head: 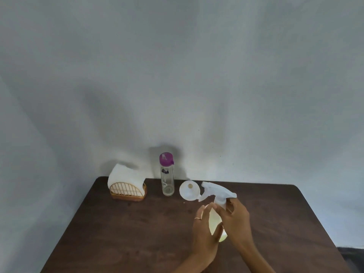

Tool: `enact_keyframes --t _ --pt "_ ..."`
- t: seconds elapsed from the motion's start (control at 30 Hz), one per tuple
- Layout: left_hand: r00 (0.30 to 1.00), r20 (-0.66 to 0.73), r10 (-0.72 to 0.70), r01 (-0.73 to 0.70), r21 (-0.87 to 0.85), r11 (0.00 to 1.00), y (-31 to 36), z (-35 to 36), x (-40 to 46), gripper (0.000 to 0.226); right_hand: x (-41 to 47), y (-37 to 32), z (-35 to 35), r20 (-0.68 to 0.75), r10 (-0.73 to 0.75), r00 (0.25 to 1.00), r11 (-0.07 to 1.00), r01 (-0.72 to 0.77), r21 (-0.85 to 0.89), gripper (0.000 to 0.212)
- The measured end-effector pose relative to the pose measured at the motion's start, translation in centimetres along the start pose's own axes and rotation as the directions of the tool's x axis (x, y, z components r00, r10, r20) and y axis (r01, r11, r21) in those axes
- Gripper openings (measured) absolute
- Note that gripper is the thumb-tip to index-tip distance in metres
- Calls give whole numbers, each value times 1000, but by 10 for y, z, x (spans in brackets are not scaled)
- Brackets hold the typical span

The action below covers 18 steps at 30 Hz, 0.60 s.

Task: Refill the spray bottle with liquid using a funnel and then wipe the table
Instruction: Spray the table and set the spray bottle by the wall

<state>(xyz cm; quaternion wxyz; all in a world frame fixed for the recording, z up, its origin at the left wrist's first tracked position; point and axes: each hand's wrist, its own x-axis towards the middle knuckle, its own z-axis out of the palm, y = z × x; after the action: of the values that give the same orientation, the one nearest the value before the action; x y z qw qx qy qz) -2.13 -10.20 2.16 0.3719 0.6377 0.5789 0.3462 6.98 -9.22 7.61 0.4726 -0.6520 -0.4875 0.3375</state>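
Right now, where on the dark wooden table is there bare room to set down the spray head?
Bare: dark wooden table left of both hands, in front of the wicker napkin holder. Crowded: back edge by the purple-capped clear bottle and white funnel.

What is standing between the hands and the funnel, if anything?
The spray bottle itself: both hands, left and right, are around it, and its white head overlaps the near edge of the funnel.
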Motion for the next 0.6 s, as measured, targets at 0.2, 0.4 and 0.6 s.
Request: enact_keyframes --t 0.2,0.4,0.6 --pt "999 44 16 -18 61 998 -12 20 74 73 75 11 10 6 -6 1000 1000 6 -23 15" --pt "998 62 15 -21 88 996 -15 31 119 80 125 26 18 -9 -31 999 997 30 -69 13" --pt "991 135 -18 4 106 994 -26 38 134 87 141 40 28 10 -29 1000 996 29 -84 10"
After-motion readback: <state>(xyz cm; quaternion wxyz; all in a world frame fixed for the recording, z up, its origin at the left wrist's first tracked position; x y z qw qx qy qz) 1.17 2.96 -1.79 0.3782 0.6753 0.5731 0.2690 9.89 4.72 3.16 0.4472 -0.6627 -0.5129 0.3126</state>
